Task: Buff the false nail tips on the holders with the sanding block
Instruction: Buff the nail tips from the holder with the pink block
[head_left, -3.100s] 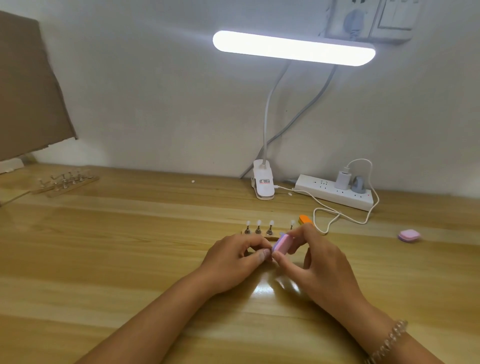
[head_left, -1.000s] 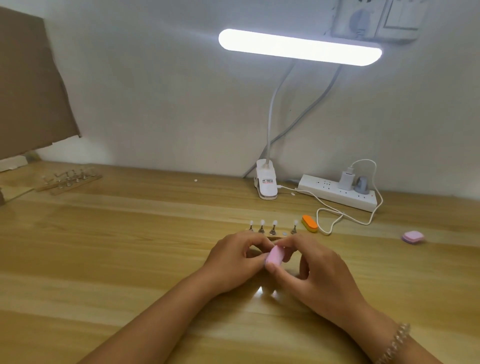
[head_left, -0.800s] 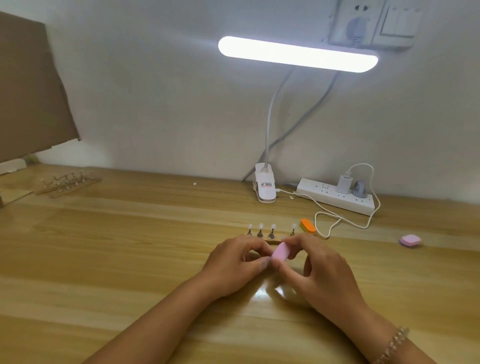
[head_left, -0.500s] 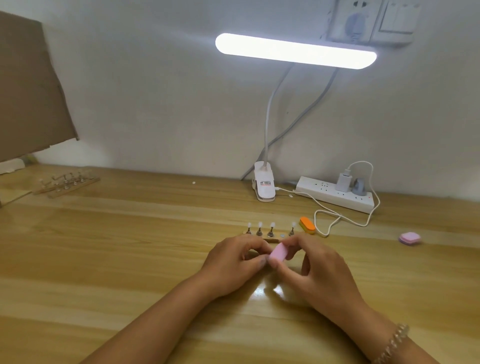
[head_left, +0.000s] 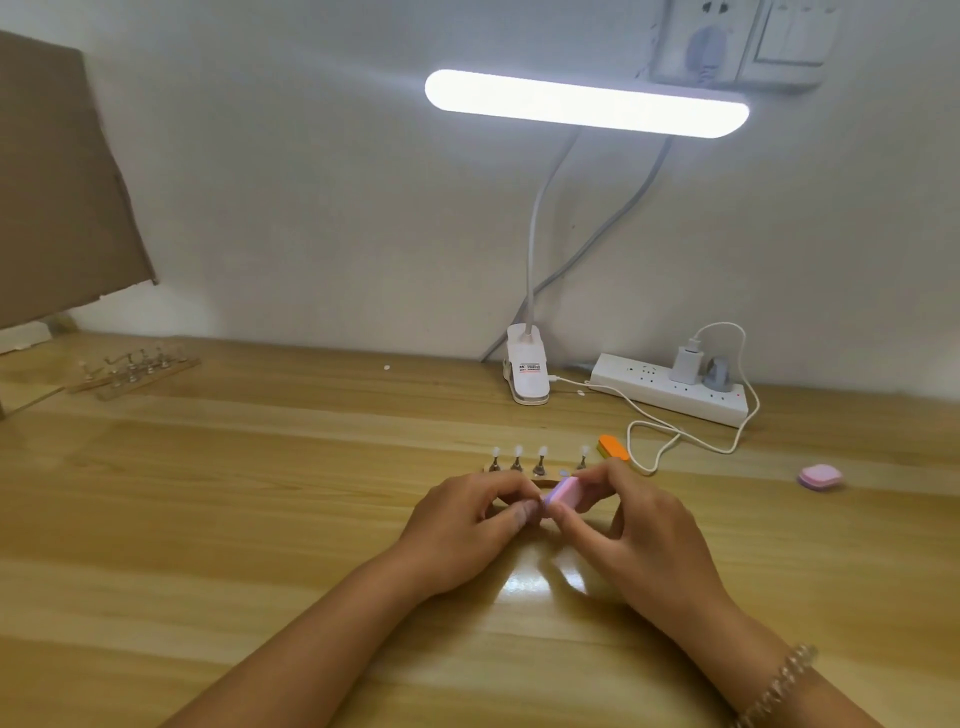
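- Sanding block (head_left: 563, 491), pink, pinched between thumb and fingertips of right hand (head_left: 639, 530), just in front of the holders (head_left: 539, 469).
- Left hand (head_left: 467, 525): fingers curled, thumb tip beside the block; whether pinching anything, cannot tell.
- False nail tips (head_left: 518, 450) upright atop the holders.

Two hands: left hand (head_left: 467, 525), right hand (head_left: 639, 535). Three sanding blocks: a pink block (head_left: 563, 491) between the fingers, an orange block (head_left: 613, 448) at their one o'clock, a pink-purple block (head_left: 820, 477) at three o'clock. Four nail tips (head_left: 518, 451) stand clear on the near holder (head_left: 543, 484), a fifth half hidden. A second holder (head_left: 135, 371) at ten o'clock. One lamp (head_left: 587, 104), one power strip (head_left: 670, 392), two plugs (head_left: 687, 359).
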